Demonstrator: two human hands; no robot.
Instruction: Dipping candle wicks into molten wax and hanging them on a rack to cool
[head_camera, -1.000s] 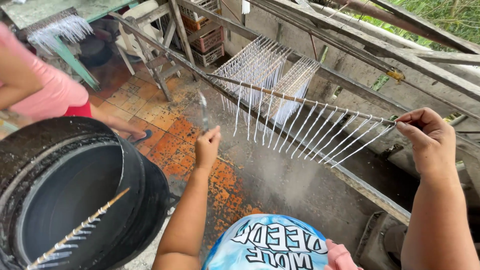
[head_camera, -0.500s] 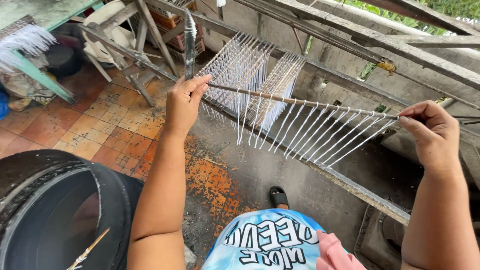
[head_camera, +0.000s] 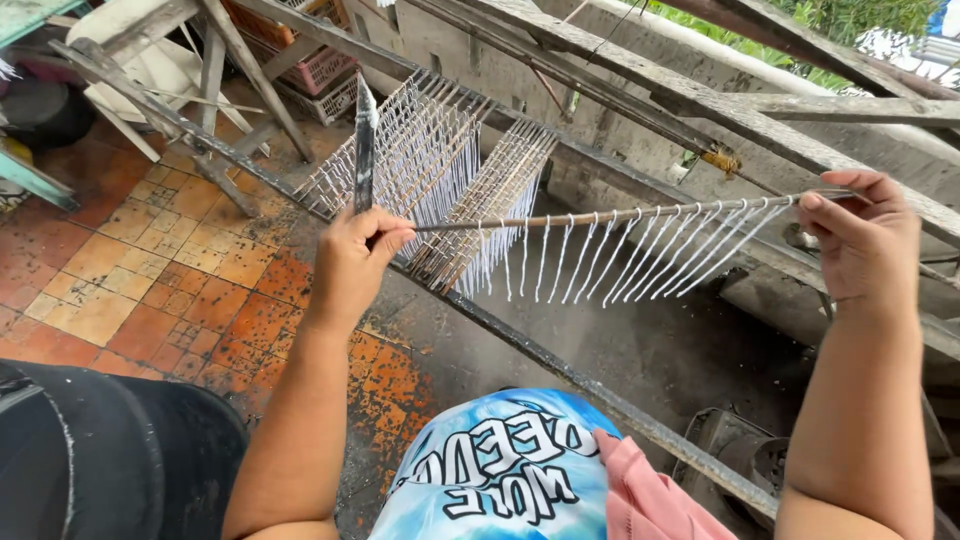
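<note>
Above the wet concrete floor (head_camera: 620, 350), both hands hold one thin stick (head_camera: 600, 213) strung w/ white wax-coated wicks (head_camera: 640, 255), roughly level over the sloping wooden rail (head_camera: 560, 365). Left hand (head_camera: 355, 262) is closed on the stick's left end and also grips an upright knife (head_camera: 364, 145), blade pointing up. Right hand (head_camera: 865, 245) pinches the right end btw thumb & fingers. Behind, more wick-strung sticks (head_camera: 440, 170) lie across the rails. Black drum (head_camera: 110, 450) at lower left; orange tiles (head_camera: 150, 270) beyond it.
</note>
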